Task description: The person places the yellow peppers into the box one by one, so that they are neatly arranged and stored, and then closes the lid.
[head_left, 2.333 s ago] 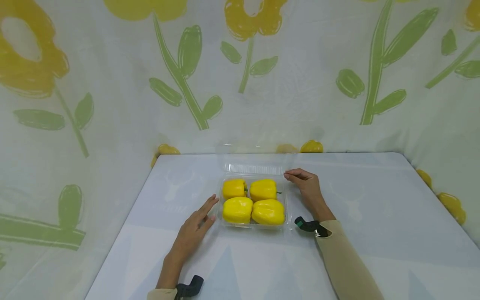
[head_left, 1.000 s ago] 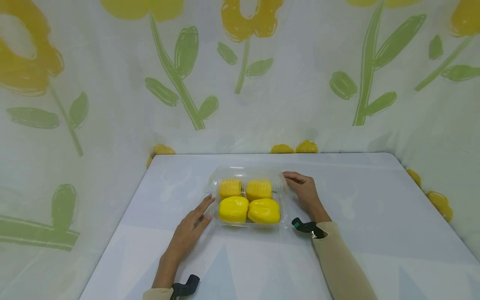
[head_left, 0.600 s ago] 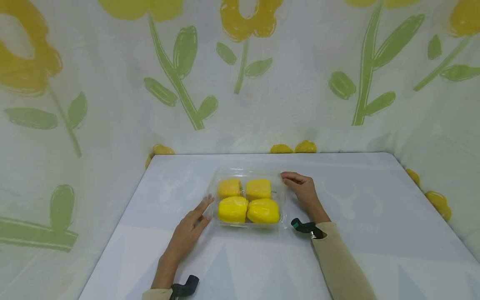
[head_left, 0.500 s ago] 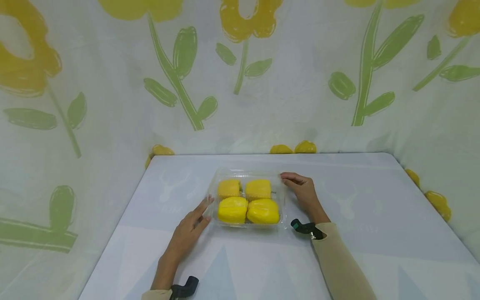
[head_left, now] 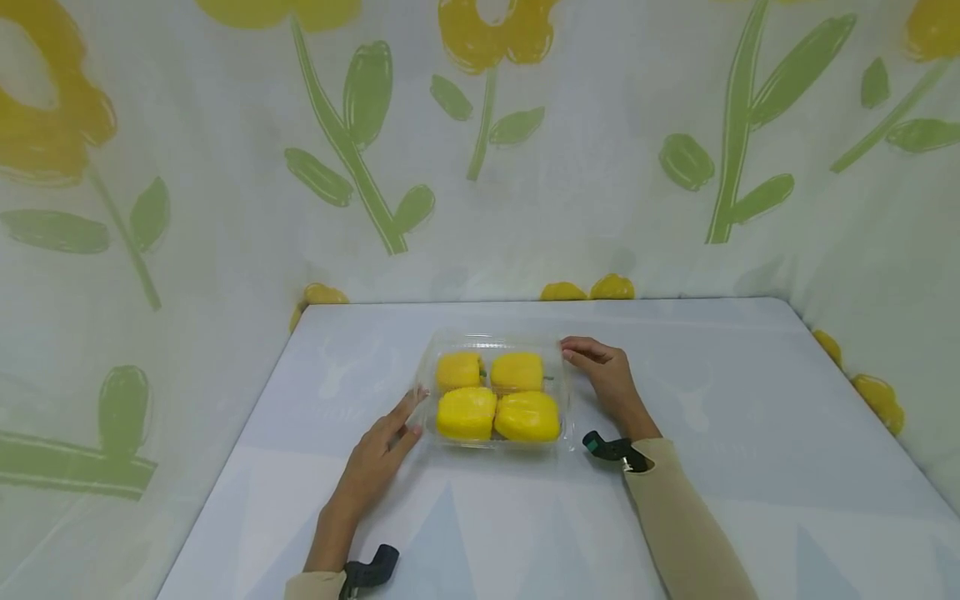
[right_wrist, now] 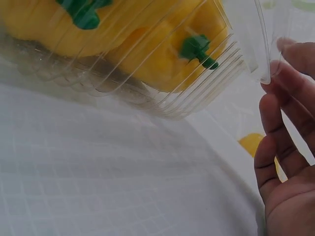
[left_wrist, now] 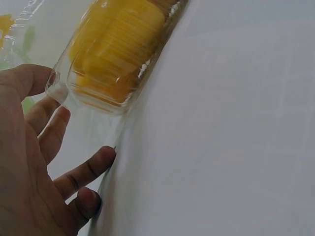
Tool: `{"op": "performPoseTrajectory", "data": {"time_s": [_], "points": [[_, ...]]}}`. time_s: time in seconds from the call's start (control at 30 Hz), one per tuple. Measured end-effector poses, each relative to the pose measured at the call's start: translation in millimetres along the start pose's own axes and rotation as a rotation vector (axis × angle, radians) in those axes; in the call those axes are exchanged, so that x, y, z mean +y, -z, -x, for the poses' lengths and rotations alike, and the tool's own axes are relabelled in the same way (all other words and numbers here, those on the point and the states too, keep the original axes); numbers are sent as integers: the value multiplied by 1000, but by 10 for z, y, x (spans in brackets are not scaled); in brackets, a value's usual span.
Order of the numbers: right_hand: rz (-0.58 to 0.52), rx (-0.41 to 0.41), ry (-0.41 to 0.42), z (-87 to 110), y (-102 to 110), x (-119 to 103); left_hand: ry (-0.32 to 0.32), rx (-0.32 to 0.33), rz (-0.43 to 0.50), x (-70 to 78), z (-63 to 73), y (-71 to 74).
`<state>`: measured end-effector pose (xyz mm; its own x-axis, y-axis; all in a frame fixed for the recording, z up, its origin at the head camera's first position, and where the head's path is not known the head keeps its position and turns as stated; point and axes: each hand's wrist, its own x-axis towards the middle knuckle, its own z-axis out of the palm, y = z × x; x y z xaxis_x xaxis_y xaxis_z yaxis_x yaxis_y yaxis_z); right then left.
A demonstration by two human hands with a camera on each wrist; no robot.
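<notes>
A clear plastic clamshell container [head_left: 491, 445] with several yellow bell peppers [head_left: 465, 414] inside sits at mid-table. Its clear lid [head_left: 487, 340] now covers the peppers; whether it is latched I cannot tell. My right hand [head_left: 611, 379] pinches the clear plastic at the back right corner between thumb and fingers, its other fingers loosely bent in the right wrist view. My left hand [head_left: 378, 450] is beside the left side, fingers stretched out. In the left wrist view a fingertip touches the clear corner tab [left_wrist: 55, 89]. Green stems [right_wrist: 197, 51] show through the ribbed wall.
The pale table [head_left: 712, 400] ends at a rear edge against a white curtain [head_left: 600, 167] printed with yellow flowers and green leaves. Black camera mounts [head_left: 372, 569] are strapped at the wrists, below tan sleeves.
The lid, upright behind the container at first, has swung forward and down over the peppers. Both hands have stayed nearly where they were, at the container's sides.
</notes>
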<state>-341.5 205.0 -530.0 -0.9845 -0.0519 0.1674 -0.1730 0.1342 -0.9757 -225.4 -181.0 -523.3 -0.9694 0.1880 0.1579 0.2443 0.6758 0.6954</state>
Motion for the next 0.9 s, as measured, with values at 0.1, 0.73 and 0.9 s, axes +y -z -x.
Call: {"op": "performPoseTrajectory", "data": {"time_s": [0.1, 0.73, 0.9], "points": [[-1, -2, 1, 0, 0, 11, 12, 2, 5, 4, 2, -1], [61, -5, -103, -10, -17, 46, 4, 5, 65, 3, 4, 15], [102, -11, -173, 21, -26, 26, 8, 16, 67, 12, 1, -3]]}}
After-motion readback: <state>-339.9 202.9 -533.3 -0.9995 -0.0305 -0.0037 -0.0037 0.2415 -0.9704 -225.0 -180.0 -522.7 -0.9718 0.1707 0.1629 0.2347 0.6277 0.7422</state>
